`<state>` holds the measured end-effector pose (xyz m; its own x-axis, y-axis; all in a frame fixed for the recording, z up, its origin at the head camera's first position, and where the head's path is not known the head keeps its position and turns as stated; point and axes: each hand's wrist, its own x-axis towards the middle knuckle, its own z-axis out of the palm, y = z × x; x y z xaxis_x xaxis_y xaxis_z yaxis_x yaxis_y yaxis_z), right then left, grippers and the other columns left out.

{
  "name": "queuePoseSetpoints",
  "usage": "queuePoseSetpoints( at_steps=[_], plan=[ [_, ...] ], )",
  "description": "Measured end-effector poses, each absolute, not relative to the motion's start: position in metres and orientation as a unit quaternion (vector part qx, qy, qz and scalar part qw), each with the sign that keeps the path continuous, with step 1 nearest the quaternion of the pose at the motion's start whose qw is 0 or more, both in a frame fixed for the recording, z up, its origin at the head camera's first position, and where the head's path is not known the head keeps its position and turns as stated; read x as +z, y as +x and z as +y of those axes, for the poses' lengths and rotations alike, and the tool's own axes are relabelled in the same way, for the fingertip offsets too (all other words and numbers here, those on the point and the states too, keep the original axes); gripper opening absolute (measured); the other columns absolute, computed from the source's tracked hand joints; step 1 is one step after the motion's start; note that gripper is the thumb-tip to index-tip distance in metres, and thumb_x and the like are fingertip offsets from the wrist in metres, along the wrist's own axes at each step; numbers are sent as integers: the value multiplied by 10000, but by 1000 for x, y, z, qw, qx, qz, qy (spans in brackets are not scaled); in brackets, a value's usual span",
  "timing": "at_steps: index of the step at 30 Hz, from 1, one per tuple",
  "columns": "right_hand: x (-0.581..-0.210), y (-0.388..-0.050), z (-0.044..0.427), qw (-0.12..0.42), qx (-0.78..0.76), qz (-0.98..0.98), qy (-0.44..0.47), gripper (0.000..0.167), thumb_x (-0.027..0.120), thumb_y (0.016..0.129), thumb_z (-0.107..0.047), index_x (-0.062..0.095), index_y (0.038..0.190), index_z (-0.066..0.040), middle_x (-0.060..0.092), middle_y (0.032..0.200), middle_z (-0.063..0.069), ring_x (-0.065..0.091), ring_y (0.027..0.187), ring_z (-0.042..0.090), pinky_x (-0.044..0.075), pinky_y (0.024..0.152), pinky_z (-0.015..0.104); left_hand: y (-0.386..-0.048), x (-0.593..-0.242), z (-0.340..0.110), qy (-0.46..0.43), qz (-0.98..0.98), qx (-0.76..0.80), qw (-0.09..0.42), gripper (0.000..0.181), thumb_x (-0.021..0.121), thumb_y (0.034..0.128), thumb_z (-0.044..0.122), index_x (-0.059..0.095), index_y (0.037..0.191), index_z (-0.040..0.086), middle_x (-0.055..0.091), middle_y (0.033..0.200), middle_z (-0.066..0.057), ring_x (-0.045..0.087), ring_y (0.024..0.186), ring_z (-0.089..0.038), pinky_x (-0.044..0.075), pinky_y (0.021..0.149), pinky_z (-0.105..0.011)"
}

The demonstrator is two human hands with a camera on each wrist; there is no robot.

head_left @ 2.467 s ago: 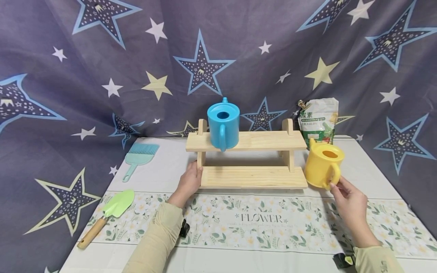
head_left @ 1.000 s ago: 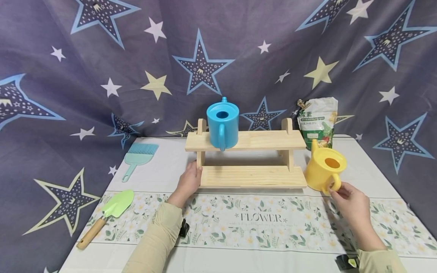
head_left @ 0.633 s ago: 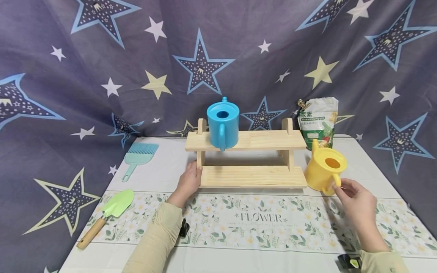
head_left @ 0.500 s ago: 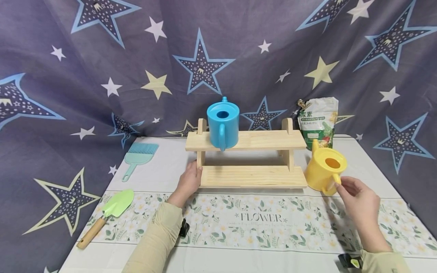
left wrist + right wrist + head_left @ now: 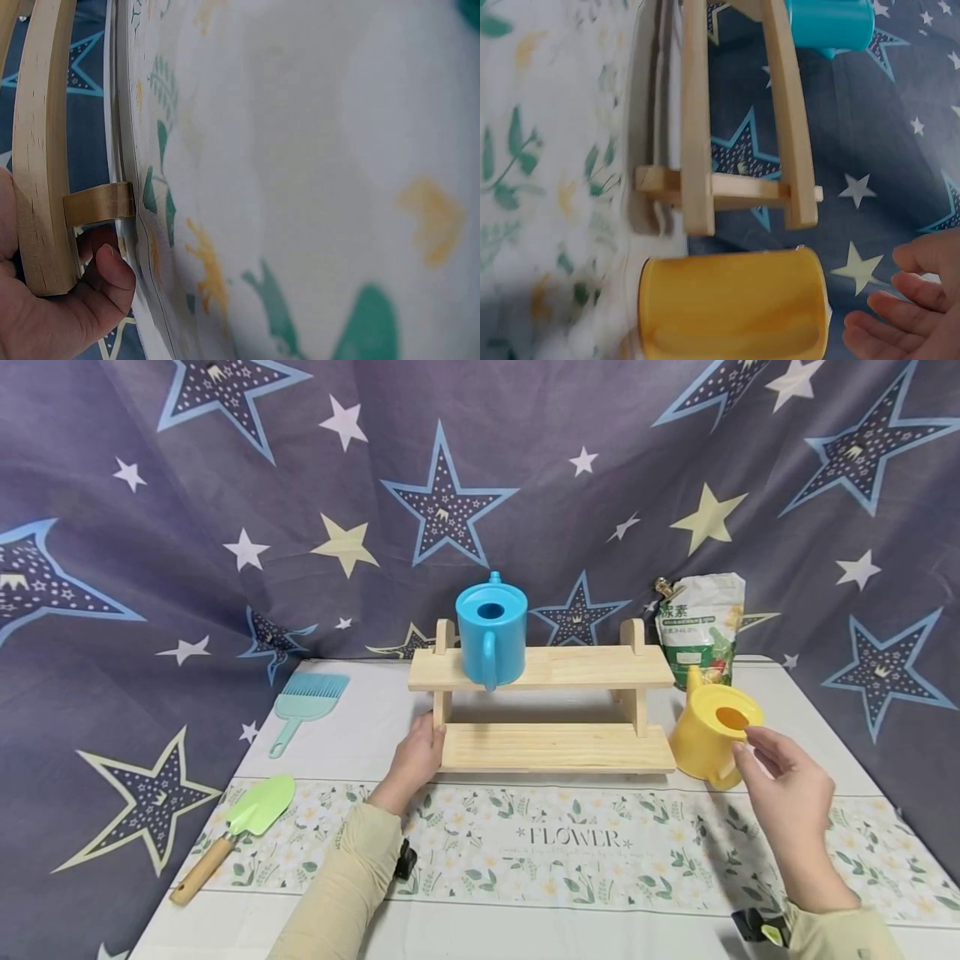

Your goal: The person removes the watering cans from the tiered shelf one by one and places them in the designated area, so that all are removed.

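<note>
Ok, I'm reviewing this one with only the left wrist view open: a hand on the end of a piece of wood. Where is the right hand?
Observer: The right hand is close to a yellow watering can, its fingers loose and not gripping it.
Reviewer: Got it. And what is the left hand holding, seen whole?
Observer: The head view shows a two-tier wooden shelf, gripped at its left end.
Reviewer: Anything standing on it?
Observer: Yes, a blue watering can, upright on the upper board, left of its middle.
</note>
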<state>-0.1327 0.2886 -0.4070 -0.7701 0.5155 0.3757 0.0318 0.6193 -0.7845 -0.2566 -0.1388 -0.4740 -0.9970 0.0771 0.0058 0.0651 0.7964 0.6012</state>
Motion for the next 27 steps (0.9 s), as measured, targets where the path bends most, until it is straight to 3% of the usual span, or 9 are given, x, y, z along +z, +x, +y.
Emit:
queuePoseSetpoints(
  at_steps=[4, 13, 18, 23, 27],
  plan=[
    [-402, -136, 282, 294, 445, -834, -140, 302, 690, 919, -134, 677, 1191, -2, 677, 1180, 144, 594, 949, -94, 491, 849, 75, -257, -475, -139, 41, 948, 317, 8, 498, 313, 1074, 275, 295, 1492, 5, 416, 1393, -175, 488, 1259, -342, 426, 1059, -495],
    [-393, -143, 269, 279, 490, -820, -103, 313, 711, 910, -122, 669, 1201, -12, 694, 1143, 108, 615, 934, -59, 494, 807, 60, -257, -474, -140, 39, 945, 323, 10, 498, 310, 1075, 279, 297, 1492, 6, 411, 1398, -173, 492, 1258, -339, 430, 1057, -492],
    [-389, -145, 264, 264, 506, -817, -84, 327, 710, 912, -112, 649, 1221, -21, 695, 1108, 17, 612, 947, -70, 489, 819, 61, -257, -474, -140, 37, 945, 325, 12, 498, 315, 1073, 280, 299, 1492, 11, 411, 1400, -171, 485, 1266, -341, 424, 1063, -493],
    [-382, -147, 257, 255, 526, -809, -54, 337, 709, 909, -85, 633, 1219, 24, 674, 1051, -104, 620, 941, -65, 495, 818, 66, -257, -473, -139, 33, 947, 319, 18, 502, 305, 1074, 288, 291, 1495, 15, 408, 1400, -165, 484, 1268, -338, 424, 1065, -485],
    [-377, -149, 250, 256, 536, -804, -29, 336, 708, 907, -66, 626, 1209, 56, 686, 1055, -83, 627, 945, -52, 499, 824, 75, -256, -472, -138, 30, 947, 320, 19, 501, 303, 1074, 290, 293, 1496, 20, 406, 1404, -161, 479, 1274, -337, 420, 1068, -486]
  ],
)
